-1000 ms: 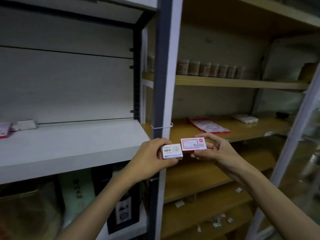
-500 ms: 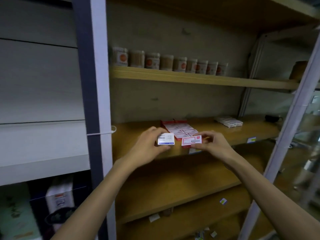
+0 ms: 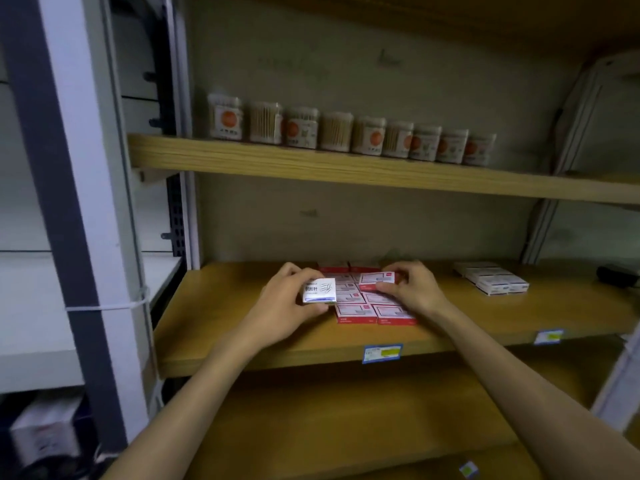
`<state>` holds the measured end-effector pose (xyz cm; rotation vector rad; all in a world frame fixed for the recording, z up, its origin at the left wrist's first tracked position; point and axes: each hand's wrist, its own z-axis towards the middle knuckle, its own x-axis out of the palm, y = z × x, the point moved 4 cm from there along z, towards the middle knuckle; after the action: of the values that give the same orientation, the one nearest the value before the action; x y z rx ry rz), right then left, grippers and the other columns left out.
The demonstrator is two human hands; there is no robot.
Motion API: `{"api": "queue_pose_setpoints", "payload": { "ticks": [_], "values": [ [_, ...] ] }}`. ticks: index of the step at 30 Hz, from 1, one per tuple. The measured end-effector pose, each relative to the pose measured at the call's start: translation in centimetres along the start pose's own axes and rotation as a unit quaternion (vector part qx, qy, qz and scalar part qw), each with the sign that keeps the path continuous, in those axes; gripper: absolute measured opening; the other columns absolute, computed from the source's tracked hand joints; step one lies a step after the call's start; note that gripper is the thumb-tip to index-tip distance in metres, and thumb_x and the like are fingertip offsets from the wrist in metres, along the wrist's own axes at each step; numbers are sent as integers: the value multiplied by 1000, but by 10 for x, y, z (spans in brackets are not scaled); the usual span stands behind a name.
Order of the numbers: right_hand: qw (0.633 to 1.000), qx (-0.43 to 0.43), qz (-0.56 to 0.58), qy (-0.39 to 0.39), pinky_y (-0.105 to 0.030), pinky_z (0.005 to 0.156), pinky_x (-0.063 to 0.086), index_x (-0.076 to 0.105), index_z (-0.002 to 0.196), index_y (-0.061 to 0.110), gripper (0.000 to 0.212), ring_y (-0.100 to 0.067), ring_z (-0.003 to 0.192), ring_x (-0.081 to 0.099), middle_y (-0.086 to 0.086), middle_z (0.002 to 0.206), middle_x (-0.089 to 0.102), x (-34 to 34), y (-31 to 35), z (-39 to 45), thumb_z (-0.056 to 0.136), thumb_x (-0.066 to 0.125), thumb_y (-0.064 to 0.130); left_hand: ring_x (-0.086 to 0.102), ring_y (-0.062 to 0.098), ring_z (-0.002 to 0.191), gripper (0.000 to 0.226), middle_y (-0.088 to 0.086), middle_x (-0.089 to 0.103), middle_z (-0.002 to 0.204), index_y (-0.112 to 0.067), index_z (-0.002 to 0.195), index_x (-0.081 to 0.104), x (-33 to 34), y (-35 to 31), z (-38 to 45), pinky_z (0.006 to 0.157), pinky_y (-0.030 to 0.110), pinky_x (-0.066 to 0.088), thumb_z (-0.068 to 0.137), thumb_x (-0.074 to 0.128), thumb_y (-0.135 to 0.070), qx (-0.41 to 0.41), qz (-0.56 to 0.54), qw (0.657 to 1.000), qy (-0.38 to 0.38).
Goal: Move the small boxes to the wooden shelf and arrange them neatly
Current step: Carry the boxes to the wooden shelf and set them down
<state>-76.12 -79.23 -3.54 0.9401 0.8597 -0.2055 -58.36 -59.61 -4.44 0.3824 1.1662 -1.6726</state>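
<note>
Above the wooden shelf (image 3: pixel 242 327), a white box (image 3: pixel 320 290) is gripped by the left hand (image 3: pixel 287 306) and a red box (image 3: pixel 376 278) pinched edgewise by the right hand (image 3: pixel 414 289), both judged light, stiff cardboard.

Two hands are raised at the shelf – the left hand (image 3: pixel 277 306) holds one white box (image 3: pixel 320 290), the right hand (image 3: pixel 414 289) one red-and-white box (image 3: pixel 376 278). Nine jars (image 3: pixel 346 133) line the upper shelf at twelve o'clock. Red-and-white boxes (image 3: pixel 374 306) lie flat in a block – count unclear.
</note>
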Motion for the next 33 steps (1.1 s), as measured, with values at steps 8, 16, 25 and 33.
{"api": "queue_pose_setpoints", "payload": {
  "ticks": [8, 16, 25, 33],
  "values": [
    [999, -33, -6, 18, -38, 95, 53, 65, 123, 14, 45, -25, 112, 64, -6, 125, 68, 13, -14, 42, 86, 75, 38, 46, 0, 99, 47, -16, 46, 115, -39, 128, 56, -3, -5, 11, 82, 20, 45, 85, 76, -38, -27, 34, 999, -16],
    [997, -63, -14, 32, -28, 86, 49, 67, 118, 16, 42, -20, 109, 65, 0, 119, 69, 3, -35, 50, 85, 76, 40, 48, 3, 100, 48, -14, 49, 114, -36, 127, 58, 25, -49, 33, 84, 24, 48, 83, 78, -37, -42, 57, 997, -18],
    [986, -134, -103, -5, -36, 93, 50, 71, 108, 29, 20, -20, 110, 62, 1, 116, 68, -90, -104, 49, 88, 68, 28, 50, 10, 98, 46, -7, 51, 108, -30, 123, 61, 114, -131, 88, 79, 27, 38, 83, 76, -45, -21, 58, 998, 25],
    [984, -115, -133, -40, -37, 96, 44, 69, 113, 23, 21, -23, 114, 55, -4, 117, 63, -171, -193, 42, 94, 61, 19, 47, 24, 123, 54, 3, 52, 132, -24, 131, 53, 225, -208, 128, 99, 36, 41, 86, 73, -45, -57, 68, 992, 91]
  ]
}}
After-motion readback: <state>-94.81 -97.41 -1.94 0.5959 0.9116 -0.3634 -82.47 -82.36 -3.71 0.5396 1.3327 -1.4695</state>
